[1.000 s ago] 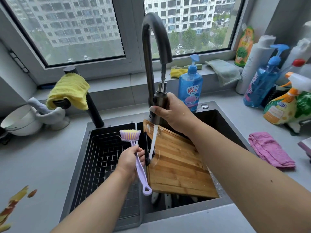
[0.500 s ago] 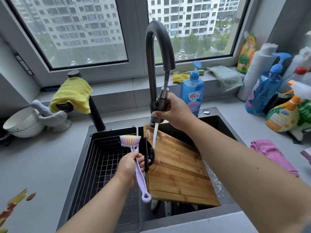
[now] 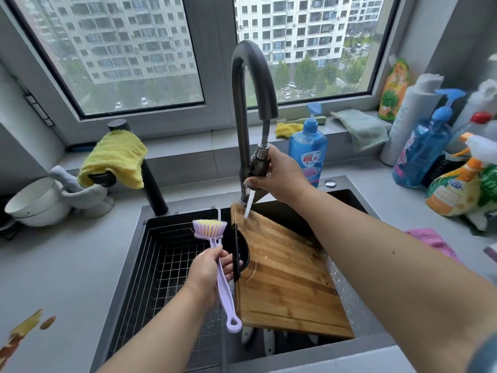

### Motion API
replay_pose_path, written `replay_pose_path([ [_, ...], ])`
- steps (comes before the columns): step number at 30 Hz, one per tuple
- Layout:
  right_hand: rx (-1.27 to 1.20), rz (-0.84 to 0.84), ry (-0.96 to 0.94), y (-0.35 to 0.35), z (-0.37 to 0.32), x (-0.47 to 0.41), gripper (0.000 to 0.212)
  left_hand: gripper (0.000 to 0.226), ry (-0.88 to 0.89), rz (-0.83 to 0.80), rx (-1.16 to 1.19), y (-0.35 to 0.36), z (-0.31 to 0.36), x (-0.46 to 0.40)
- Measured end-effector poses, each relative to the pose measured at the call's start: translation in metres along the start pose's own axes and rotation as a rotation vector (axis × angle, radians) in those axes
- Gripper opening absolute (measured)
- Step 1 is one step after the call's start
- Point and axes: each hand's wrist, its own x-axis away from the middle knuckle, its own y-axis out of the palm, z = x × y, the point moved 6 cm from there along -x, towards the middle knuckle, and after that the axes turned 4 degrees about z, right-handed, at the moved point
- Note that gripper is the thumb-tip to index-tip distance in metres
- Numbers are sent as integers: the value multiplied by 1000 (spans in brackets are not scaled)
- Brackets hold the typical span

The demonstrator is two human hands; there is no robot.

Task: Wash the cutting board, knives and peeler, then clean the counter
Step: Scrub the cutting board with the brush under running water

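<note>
Spray head [image 3: 257, 163] pulled out farther, right hand [image 3: 279, 176] gripping; left hand [image 3: 208, 267] grips brush [image 3: 218, 261] beside board edge [image 3: 236, 265].

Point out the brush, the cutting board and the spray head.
brush [image 3: 210, 228], head view, on the bristles.
cutting board [image 3: 285, 275], head view, middle of the wooden face.
spray head [image 3: 257, 162], head view, on its dark body above the fingers.

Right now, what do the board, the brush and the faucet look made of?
Board: wood, maybe bamboo, with glued strips and a wet sheen. Brush: glossy lilac plastic, with yellow and lilac bristles. Faucet: probably metal, matte dark grey.
</note>
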Motion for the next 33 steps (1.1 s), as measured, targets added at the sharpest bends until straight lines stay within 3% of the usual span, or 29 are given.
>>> replay_pose_path([
  [15, 353, -145, -85, -51, 21, -2, 48, 32, -28, 60, 17, -4, -5, -4],
  [26, 193, -24, -48, -30, 26, 10, 45, 31, -9, 90, 42, -2, -7, -2],
  [33, -18, -96, -8, -8, 14, 24, 45, 30, -11, 103, 55, -3, -7, -2],
])
